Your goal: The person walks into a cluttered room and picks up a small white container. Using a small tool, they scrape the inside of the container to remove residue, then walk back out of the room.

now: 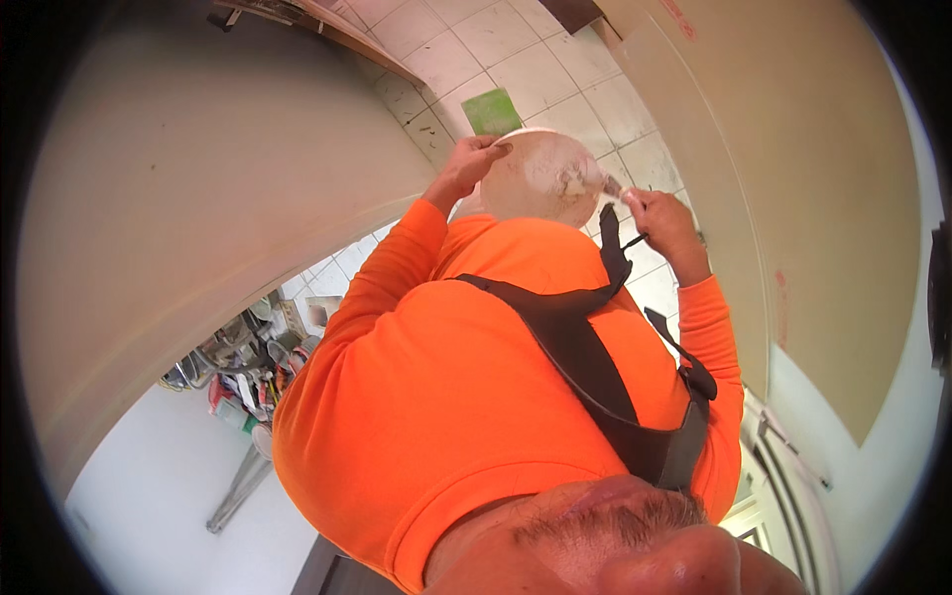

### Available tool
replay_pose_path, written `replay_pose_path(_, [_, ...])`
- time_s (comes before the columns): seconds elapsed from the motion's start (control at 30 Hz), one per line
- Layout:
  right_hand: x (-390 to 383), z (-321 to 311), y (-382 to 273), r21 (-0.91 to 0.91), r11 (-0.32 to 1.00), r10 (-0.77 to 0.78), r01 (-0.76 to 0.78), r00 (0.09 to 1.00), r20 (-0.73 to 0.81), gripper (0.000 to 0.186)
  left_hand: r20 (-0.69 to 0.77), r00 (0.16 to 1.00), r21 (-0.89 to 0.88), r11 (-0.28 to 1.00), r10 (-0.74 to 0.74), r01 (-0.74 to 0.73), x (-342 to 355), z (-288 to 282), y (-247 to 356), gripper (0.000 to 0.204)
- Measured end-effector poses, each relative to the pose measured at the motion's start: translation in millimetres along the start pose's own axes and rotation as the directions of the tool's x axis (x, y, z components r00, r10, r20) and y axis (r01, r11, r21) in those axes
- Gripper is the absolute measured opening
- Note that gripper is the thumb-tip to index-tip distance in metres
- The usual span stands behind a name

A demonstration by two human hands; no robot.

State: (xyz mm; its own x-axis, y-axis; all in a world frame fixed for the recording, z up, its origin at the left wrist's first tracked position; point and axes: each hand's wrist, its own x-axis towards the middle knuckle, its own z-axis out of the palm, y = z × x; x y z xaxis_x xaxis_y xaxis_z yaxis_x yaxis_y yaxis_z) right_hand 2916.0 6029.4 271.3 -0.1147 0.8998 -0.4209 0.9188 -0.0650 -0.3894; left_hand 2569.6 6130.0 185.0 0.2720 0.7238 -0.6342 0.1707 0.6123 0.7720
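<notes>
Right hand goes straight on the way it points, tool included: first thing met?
Probably the right edge of the round container, via the tool in the right hand; depth is unclear here.

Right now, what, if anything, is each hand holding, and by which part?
The left hand holds a round pale container by its left rim; the right hand holds a scraper-like tool by its handle.

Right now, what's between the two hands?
In the head view: a round pale container and, by its right edge, a short tool. The left hand grips the container's rim; the right hand holds the tool.
</notes>
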Motion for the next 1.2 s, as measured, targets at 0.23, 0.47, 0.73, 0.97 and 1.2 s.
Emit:
replay_pose_path(0.23, [103.0, -13.6, 20.6, 0.323, 0.94, 0.036, -0.106, 0.976, 0.215, 0.042, -0.128, 0.991, -0.227, 0.974, -0.045, 0.014, 64.9, -21.9, 37.2, 0.037])
replay_pose_path(0.47, [212.9, -133.1, -46.9, -0.148, 0.972, -0.207, 0.181, 0.96, -0.188, 0.039, -0.119, 0.992, -0.349, 0.934, 0.036, -0.076, 133.7, -70.1, 119.8, 0.034])
replay_pose_path(0.73, [342.7, -159.4, -39.3, 0.481, 0.877, -0.109, -0.011, 0.969, 0.221, 0.038, -0.276, 0.959, -0.412, 0.893, 0.065, -0.179, 216.2, -138.3, 175.6, 0.036])
replay_pose_path(0.97, [513.6, -183.4, -70.0, 0.716, 0.698, -0.103, -0.004, 0.989, 0.106, 0.039, -0.488, 0.872, -0.585, 0.755, -0.036, -0.296, 290.0, -186.6, 227.7, 0.044])
replay_pose_path(1.2, [701.7, -253.2, -155.5, 0.72, 0.694, -0.167, 0.004, 0.974, 0.155, 0.032, -0.521, 0.851, -0.701, 0.602, -0.065, -0.383, 368.0, -280.8, 310.0, 0.049])
